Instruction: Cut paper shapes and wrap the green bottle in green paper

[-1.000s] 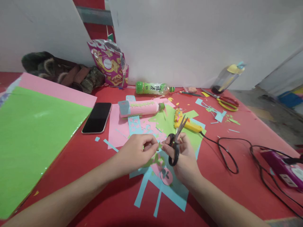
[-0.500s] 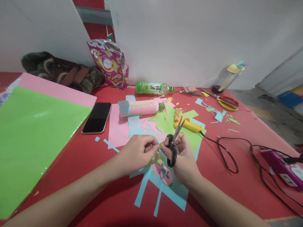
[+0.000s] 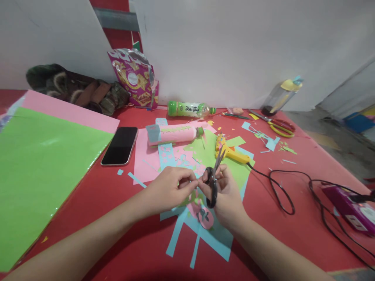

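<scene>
My left hand [image 3: 175,186] pinches something small between thumb and fingertips; the piece itself is mostly hidden. Its fingertips meet those of my right hand [image 3: 227,195]. Hooked on my right hand is a pair of black-handled scissors [image 3: 212,185], blades pointing up and nearly together. Below the hands lie a pink paper circle [image 3: 206,217] with grey-green leaf shapes on it and a blue paper sheet [image 3: 218,236] with cut strips. Beyond them a pink paper-wrapped bottle [image 3: 178,134] with a green neck lies on its side. A yellow glue gun [image 3: 234,154] rests to its right.
Left are a black phone [image 3: 120,146] and a large green sheet [image 3: 43,168]. Along the back stand a snack bag [image 3: 134,78], a lying green-labelled bottle [image 3: 189,109] and a clear bottle [image 3: 281,97]. Red-and-yellow-handled scissors [image 3: 281,127], a looping cord [image 3: 288,195] and a purple power strip [image 3: 350,212] are right.
My right hand and the scissors have shifted very slightly left, bringing the fingertips of both hands closer. The green bit seen between them earlier is now hidden. Other things stay put.
</scene>
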A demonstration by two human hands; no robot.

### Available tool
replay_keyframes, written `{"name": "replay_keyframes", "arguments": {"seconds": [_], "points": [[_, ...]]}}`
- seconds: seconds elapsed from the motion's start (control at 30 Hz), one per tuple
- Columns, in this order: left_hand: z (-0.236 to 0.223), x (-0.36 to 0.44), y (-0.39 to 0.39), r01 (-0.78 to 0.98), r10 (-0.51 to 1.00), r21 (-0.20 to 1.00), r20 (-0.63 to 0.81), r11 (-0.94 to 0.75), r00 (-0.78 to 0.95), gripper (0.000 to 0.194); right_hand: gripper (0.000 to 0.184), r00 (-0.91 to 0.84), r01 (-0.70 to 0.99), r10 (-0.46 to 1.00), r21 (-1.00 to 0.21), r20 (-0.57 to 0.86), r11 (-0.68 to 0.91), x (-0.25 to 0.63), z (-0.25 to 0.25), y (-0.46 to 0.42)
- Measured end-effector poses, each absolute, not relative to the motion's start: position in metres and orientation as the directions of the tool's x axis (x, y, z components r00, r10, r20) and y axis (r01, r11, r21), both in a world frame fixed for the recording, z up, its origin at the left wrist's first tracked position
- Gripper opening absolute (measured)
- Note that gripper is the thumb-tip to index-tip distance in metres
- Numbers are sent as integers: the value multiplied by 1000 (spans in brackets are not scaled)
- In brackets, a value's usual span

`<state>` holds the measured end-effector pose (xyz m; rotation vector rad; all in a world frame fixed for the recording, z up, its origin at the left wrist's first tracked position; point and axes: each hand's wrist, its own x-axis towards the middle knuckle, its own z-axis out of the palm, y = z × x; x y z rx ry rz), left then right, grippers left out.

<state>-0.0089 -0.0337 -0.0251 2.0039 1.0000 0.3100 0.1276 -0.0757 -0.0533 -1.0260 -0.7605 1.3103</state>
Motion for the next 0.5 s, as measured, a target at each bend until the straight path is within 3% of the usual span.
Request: {"name": "replay_keyframes", "arguments": {"seconds": [0.3,0.5], "points": [[-27,-10,-32,500,768,828,-139,-256,625,24,40,140,-391,979,-917,-147,-82,128,-52,-74],[-21,-15,-26,440,857,873,-53,-209,512,22,40,-22,-375,976,-903,-216,-209,126,-53,-76]]}}
